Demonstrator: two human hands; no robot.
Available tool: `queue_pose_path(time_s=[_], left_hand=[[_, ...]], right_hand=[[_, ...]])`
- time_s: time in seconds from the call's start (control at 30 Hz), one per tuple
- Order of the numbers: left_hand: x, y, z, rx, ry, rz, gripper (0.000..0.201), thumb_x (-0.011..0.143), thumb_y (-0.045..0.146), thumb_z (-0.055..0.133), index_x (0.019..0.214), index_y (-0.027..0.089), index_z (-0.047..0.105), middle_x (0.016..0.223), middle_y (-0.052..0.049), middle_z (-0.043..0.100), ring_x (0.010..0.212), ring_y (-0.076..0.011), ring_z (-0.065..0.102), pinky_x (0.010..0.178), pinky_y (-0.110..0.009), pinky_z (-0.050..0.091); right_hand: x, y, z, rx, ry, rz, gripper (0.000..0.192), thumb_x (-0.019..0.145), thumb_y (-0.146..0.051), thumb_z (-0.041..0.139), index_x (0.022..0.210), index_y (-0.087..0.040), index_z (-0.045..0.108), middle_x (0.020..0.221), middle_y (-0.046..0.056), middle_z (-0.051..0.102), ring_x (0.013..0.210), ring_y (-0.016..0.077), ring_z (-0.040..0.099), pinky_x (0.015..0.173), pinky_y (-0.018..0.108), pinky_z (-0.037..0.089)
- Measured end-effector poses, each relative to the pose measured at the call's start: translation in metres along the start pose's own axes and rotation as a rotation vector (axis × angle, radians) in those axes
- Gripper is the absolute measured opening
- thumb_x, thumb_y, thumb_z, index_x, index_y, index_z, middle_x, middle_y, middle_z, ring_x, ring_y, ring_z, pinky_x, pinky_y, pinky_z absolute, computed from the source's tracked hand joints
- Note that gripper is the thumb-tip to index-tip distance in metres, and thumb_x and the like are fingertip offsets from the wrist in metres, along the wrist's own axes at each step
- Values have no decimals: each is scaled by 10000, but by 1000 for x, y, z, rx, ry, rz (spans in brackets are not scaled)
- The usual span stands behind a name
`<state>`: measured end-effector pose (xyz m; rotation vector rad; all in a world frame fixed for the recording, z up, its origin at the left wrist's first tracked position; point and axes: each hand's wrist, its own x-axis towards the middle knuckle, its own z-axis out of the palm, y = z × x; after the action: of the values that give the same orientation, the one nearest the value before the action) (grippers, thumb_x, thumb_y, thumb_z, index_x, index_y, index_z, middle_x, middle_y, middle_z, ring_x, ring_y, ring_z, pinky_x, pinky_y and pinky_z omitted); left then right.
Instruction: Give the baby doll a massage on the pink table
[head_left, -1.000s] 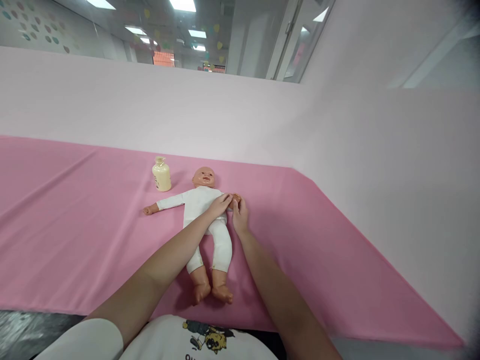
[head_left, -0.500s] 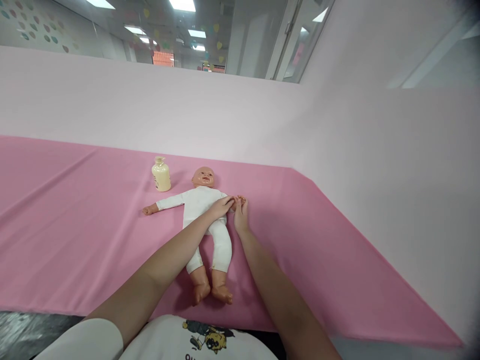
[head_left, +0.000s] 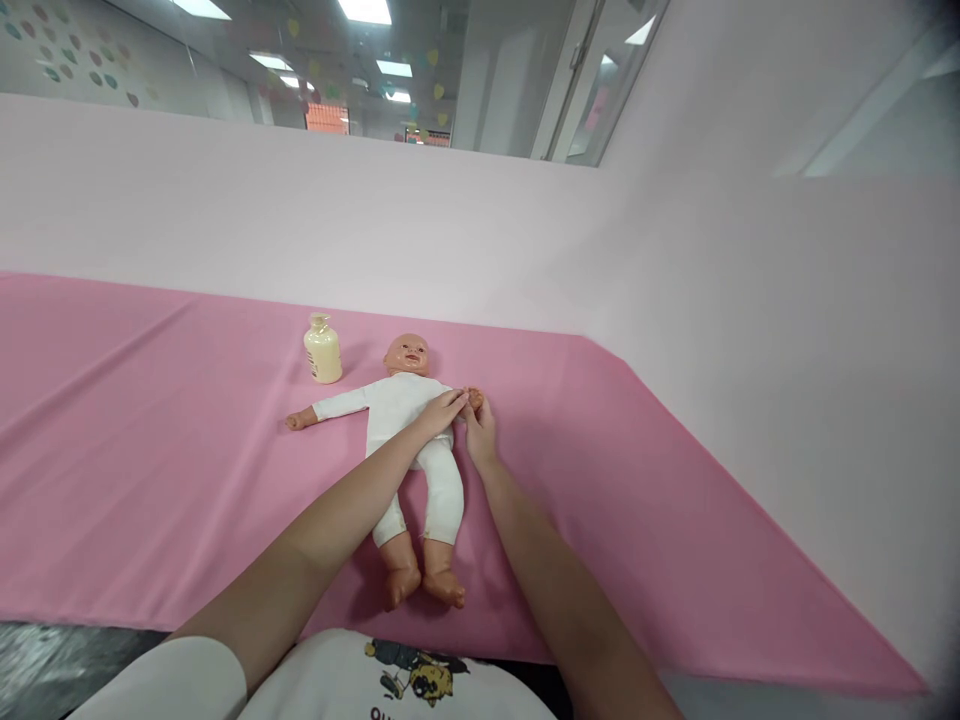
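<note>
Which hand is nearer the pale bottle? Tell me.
Left. The left hand is right of the pale bottle and closer to the person; the right hand is farther right, at the doll's hand.

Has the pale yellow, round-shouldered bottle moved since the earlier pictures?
No. Judged against the far edge of the smooth pink covering, the pale yellow, round-shouldered bottle stands upright in the same spot, with no visible shift.

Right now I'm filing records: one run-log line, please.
doll: face-up on pink cover | left hand: touching doll | right hand: holding doll's hand | bottle: upright
</note>
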<state>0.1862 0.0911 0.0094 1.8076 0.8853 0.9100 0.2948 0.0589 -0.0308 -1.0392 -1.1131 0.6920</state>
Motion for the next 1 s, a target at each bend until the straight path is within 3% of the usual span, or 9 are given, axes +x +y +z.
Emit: queue_pose_path(time_s=[0.23, 0.37, 0.6, 0.9, 1.0], left_hand=[[0, 0, 0, 37, -8, 49, 392, 949, 386, 399, 1128, 134, 640, 1186, -102, 668, 1101, -204, 596, 1040, -344, 425], [2, -3, 0, 61, -80, 121, 343, 870, 323, 538, 1138, 131, 633, 1187, -104, 659, 1090, -214, 596, 1024, -366, 443], [4, -10, 0, 210, -96, 162, 556, 675, 188, 689, 1224, 153, 602, 1317, -121, 583, 1235, -267, 525, 1121, -409, 361], [5, -14, 2, 271, -96, 209, 402, 757, 207, 617, 1155, 149, 612, 1240, -125, 612, 1170, -247, 555, 1087, -397, 385], [6, -17, 3, 294, -76, 187, 433, 775, 182, 575, 1207, 175, 589, 1246, -109, 609, 1168, -234, 554, 1086, -392, 388]], right_hand=[[2, 2, -2, 46, 75, -14, 435, 859, -519, 542, 1087, -161, 633, 1151, 114, 693, 1070, 221, 652, 999, 416, 493], [5, 0, -3, 37, 136, -2, 469, 873, -555, 495, 1037, -152, 669, 1098, 119, 718, 1028, 221, 670, 967, 414, 510], [7, 4, -6, 25, 160, 27, 522, 886, -583, 450, 1079, -155, 679, 1175, 121, 698, 1104, 229, 654, 981, 423, 508], [8, 6, -6, 33, 165, -25, 585, 908, -600, 398, 1103, -124, 676, 1188, 155, 687, 1152, 234, 629, 1094, 468, 411], [7, 7, -5, 20, 122, -14, 538, 897, -566, 451, 1179, -150, 642, 1305, 135, 625, 1259, 231, 557, 1138, 472, 363]])
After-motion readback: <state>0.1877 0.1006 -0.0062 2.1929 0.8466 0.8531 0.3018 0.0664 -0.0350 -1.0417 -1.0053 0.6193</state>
